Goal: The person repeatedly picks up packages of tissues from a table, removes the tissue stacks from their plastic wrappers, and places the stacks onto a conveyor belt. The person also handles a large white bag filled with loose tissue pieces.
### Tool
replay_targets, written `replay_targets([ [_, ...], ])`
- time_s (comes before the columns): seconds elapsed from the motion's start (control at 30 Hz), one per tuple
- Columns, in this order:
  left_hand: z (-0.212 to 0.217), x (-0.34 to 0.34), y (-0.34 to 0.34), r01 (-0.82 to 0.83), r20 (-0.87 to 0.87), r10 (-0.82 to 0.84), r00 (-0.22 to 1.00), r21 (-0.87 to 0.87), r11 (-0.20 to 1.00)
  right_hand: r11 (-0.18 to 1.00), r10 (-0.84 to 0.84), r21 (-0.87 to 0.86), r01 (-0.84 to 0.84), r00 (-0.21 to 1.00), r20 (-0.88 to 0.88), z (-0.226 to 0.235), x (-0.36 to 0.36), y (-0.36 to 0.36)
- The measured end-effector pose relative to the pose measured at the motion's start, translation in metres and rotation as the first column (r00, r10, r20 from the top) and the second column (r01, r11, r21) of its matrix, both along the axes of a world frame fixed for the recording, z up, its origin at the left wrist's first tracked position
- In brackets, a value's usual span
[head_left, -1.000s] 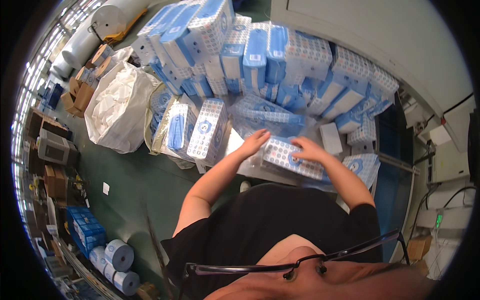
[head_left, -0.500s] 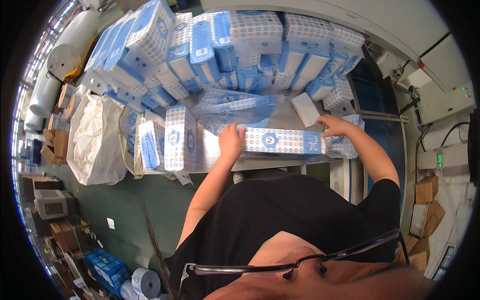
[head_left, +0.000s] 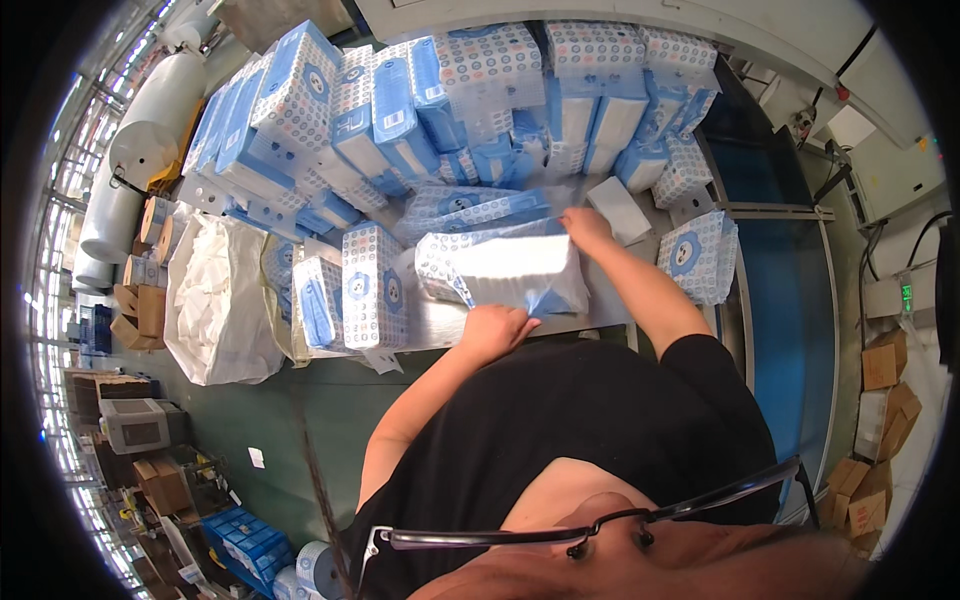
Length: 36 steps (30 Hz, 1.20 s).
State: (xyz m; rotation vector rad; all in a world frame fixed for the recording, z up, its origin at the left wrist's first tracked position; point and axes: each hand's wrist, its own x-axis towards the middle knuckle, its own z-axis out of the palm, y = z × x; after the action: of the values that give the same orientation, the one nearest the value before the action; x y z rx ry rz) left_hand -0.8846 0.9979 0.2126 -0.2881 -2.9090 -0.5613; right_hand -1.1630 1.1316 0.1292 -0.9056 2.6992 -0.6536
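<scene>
In front of me on the metal table lies a long pack of white tissue-like sheets (head_left: 515, 262) in a blue-and-white printed plastic bag (head_left: 436, 262), its white side facing up. My left hand (head_left: 495, 332) is closed on the bag's film at the near edge, beside a bunched blue part. At the far right corner my right hand (head_left: 588, 230) has its fingers closed on the film. Just beyond the pack lie flat printed plastic bags (head_left: 475, 208). A bare white stack (head_left: 620, 210) rests to the right of my right hand.
Filled printed packs (head_left: 400, 110) are piled along the table's back. Two packs (head_left: 375, 285) stand at the left, another pack (head_left: 700, 258) at the right. A white sack of scraps (head_left: 218, 300) sits left of the table; a blue conveyor belt (head_left: 790, 330) runs along the right.
The pack has turned so that its white side, not the printed one, faces up. My left hand moved to its near edge; my right hand moved left to the far corner.
</scene>
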Motion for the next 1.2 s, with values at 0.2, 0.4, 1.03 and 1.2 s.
replay_targets([
  [0.2,0.010,0.042,-0.002,-0.137,0.296,0.053,0.954,0.273,0.952,0.938,0.050,-0.304,0.164,0.806,0.589,-0.053,-0.064,0.015],
  [0.4,0.012,0.008,-0.060,-0.476,-0.066,0.544,0.836,0.404,0.781,0.989,0.114,-0.043,-0.138,0.557,0.823,-0.026,-0.054,0.068],
  [1.03,-0.148,0.010,-0.160,-0.880,0.145,0.873,0.466,-0.027,0.474,0.819,-0.278,-0.014,0.573,0.418,0.865,-0.076,0.041,0.104],
  [1.2,-0.098,0.021,-0.143,-0.752,0.391,0.643,0.658,0.383,0.537,0.837,-0.028,-0.200,0.509,0.405,0.914,-0.065,0.032,0.105],
])
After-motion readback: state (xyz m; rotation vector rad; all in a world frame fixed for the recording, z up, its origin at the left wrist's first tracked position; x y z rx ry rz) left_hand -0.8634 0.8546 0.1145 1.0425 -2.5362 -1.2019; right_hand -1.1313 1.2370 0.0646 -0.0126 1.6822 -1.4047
